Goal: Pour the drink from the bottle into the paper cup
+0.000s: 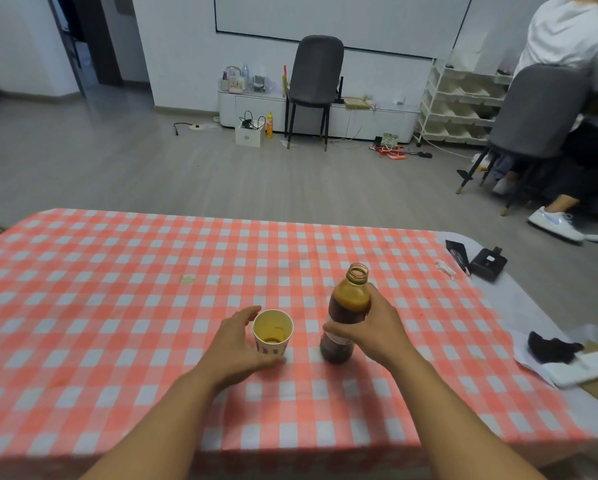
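Brown drink fills the uncapped bottle (344, 318), which stands upright on the checked cloth (117, 306) with the right hand (377, 329) wrapped around its middle; the cup (272, 332) stands just to its left, mouth up, a little drink in the bottom. The left hand (236, 344) cups the cup's near side, fingers loosely curled, contact unclear. Nothing stands between them, so I judge a short leftward tilt suffices; dark oddments (477, 261) lie well apart, far right.
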